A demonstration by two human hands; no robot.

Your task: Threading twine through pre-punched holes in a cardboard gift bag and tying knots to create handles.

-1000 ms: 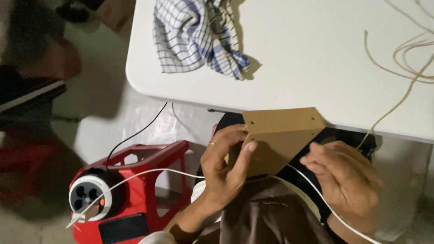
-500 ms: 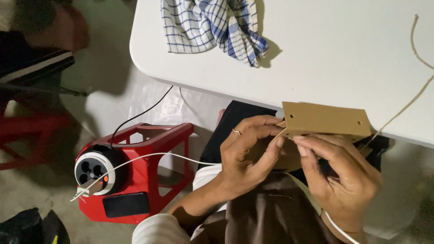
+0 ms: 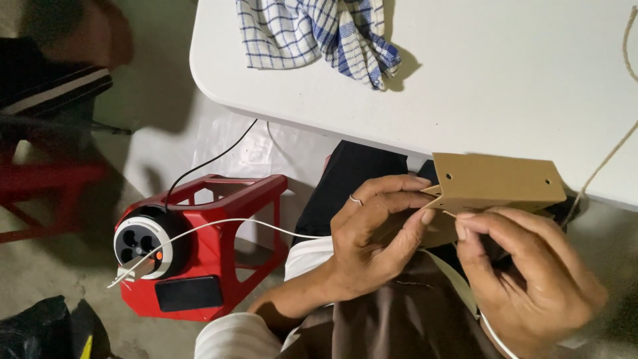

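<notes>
Since it looks light and stiffish, the brown card piece [image 3: 495, 183] is pinched at its near-left corner by the left hand [image 3: 372, 233], while thin cord [image 3: 449, 214] is nipped between the right hand [image 3: 525, 266] fingertips.

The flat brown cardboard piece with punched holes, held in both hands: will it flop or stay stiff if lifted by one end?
The flat brown cardboard piece juts out past the left hand without sagging, so it probably stays stiff. It looks thin, so likely light. The right hand pinches near its lower edge; a hard squeeze might crease it.
</notes>
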